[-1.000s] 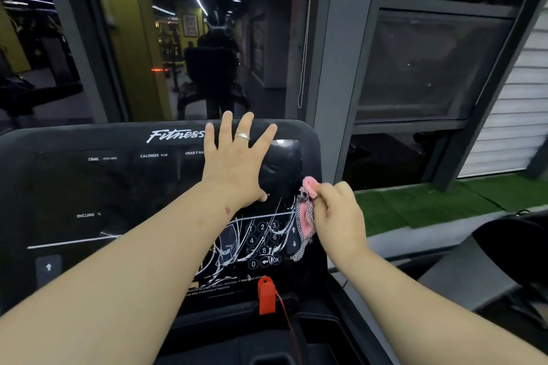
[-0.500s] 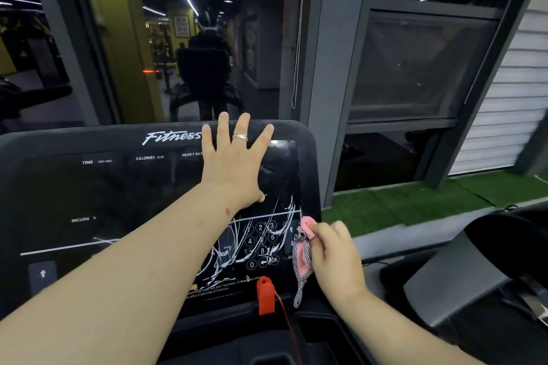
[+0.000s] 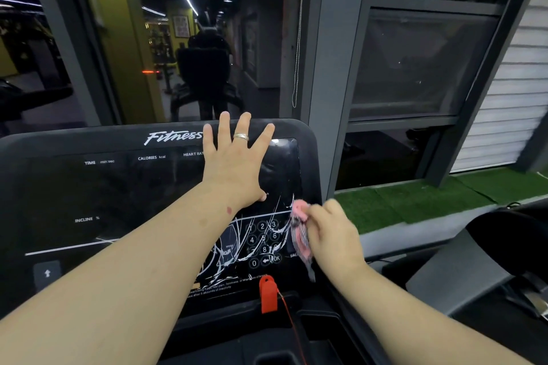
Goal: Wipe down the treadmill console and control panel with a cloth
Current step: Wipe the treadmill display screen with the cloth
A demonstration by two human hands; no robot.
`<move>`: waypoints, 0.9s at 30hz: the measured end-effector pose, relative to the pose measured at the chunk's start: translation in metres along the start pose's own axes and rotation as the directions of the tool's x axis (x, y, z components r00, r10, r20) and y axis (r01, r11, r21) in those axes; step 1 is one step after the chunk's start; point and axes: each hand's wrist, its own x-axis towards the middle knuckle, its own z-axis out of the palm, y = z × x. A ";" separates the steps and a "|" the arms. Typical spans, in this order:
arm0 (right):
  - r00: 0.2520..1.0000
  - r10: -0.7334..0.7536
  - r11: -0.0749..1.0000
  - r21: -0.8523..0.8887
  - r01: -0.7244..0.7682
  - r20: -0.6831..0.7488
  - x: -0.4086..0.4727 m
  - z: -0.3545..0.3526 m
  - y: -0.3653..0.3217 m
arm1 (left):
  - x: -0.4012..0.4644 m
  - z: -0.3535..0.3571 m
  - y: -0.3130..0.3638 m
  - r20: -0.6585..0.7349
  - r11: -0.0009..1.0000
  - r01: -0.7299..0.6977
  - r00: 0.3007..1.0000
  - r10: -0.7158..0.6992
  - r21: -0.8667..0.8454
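Note:
The black treadmill console (image 3: 98, 195) fills the lower left, with a cracked control panel and number keypad (image 3: 262, 243) at its lower right. My left hand (image 3: 237, 163) lies flat with spread fingers on the upper right of the screen, a ring on one finger. My right hand (image 3: 332, 231) grips a bunched pink and checked cloth (image 3: 299, 234) against the console's right edge, beside the keypad. The cloth's lower end hangs down along that edge.
A red safety key (image 3: 268, 295) with a thin red cord sits below the keypad. A grey pillar (image 3: 332, 68) and dark windows stand behind the console. Green turf (image 3: 415, 198) lies to the right, and another machine's dark housing (image 3: 504, 246) is at far right.
My right hand with the cloth slid down the console's right edge, then came back up a little. My left hand has stayed flat on the screen.

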 end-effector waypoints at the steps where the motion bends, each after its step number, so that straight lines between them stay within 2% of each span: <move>1: 0.998 0.046 0.999 0.005 -0.046 -0.049 0.004 0.001 -0.004 | 0.000 0.000 0.000 0.002 1.000 -0.001 1.000 0.001 0.001; 3: 0.994 0.098 0.995 0.020 -0.098 -0.042 -0.010 0.010 -0.015 | 0.000 0.001 0.000 0.002 1.000 -0.005 1.000 0.005 0.003; 5: 0.997 0.033 0.998 0.046 -0.037 0.077 -0.034 0.014 -0.028 | -0.001 0.001 -0.001 -0.007 1.000 -0.003 1.000 0.003 0.002; 7: 0.990 -0.046 0.998 0.044 0.040 0.131 -0.031 0.009 -0.023 | -0.001 0.001 -0.002 -0.007 1.000 -0.007 1.000 0.007 0.002; 9: 0.998 -0.022 1.000 0.007 0.022 0.063 -0.007 0.005 -0.013 | 0.000 0.001 -0.001 -0.002 1.000 -0.012 1.000 0.012 -0.001; 12: 0.990 0.131 0.991 -0.001 -0.131 -0.055 0.004 0.006 -0.019 | 0.000 0.000 -0.002 -0.002 1.000 -0.009 1.000 0.009 -0.002; 14: 0.978 0.208 0.978 0.022 -0.208 0.002 -0.019 0.013 -0.029 | 0.000 0.000 -0.004 -0.002 1.000 -0.013 1.000 0.013 -0.005; 16: 0.975 0.214 0.975 0.045 -0.217 0.057 -0.036 0.013 -0.034 | -0.001 0.000 -0.003 -0.007 1.000 -0.013 1.000 0.013 -0.008; 22: 0.955 0.294 0.955 0.044 -0.292 -0.037 0.009 0.009 -0.036 | -0.001 0.001 -0.003 -0.010 1.000 -0.013 1.000 0.013 -0.012; 27: 0.957 0.285 0.956 0.056 -0.287 0.044 -0.034 0.013 -0.034 | -0.001 0.000 -0.004 -0.014 1.000 -0.016 1.000 0.016 -0.008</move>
